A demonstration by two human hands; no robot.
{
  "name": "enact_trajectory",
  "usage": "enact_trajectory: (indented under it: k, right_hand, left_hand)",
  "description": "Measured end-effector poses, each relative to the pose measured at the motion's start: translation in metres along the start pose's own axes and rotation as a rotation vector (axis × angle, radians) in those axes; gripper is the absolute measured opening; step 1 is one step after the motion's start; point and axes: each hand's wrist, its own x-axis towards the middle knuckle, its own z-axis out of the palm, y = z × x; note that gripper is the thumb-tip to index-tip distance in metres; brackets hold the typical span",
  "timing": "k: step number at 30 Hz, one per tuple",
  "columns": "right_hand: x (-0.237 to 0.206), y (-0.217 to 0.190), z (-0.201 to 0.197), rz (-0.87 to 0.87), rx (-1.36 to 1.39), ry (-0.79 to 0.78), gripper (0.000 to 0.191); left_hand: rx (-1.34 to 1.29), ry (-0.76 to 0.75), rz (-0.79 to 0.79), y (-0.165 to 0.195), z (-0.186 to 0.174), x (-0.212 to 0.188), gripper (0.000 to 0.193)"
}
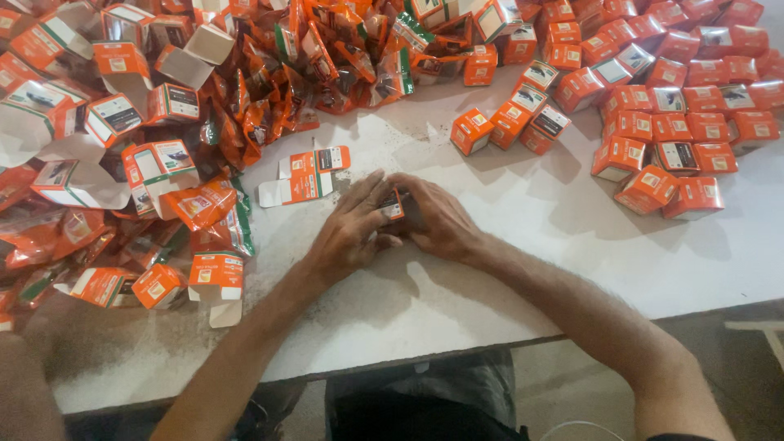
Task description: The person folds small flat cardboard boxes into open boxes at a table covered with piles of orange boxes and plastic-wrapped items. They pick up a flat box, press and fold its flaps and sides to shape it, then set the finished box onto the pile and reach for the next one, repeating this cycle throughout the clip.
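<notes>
A small orange carton (393, 205) is pressed on the white table (506, 237) between both my hands, and most of it is hidden by my fingers. My left hand (349, 231) lies over its left side with fingers stretched forward. My right hand (438, 219) cups it from the right. A flat unfolded orange and white carton blank (306, 175) lies just beyond my left hand.
Several closed orange cartons (670, 122) are heaped at the right back. A pile of open cartons and orange foil pouches (122, 163) fills the left side and back. The table's front edge (408, 353) runs just above my lap.
</notes>
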Motion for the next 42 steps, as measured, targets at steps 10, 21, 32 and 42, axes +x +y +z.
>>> enact_trajectory:
  k: [10,21,32,42]
  right_hand:
    - [0.029,0.074,-0.060,0.114,-0.780,0.199,0.053]
    - [0.013,0.078,-0.083,0.291,-0.918,0.246,0.085]
    - [0.017,0.012,0.006,0.026,-0.082,-0.210,0.066]
    - [0.010,0.012,0.006,0.115,0.199,-0.092,0.056]
  left_hand:
    - [0.434,0.236,-0.317,-0.025,-0.025,-0.005,0.044]
    - [0.698,-0.207,-0.522,-0.056,-0.036,-0.019,0.053]
    - [0.603,-0.246,-0.124,-0.003,-0.019,-0.002,0.070]
    - [0.512,-0.351,-0.281,-0.021,-0.025,-0.023,0.053]
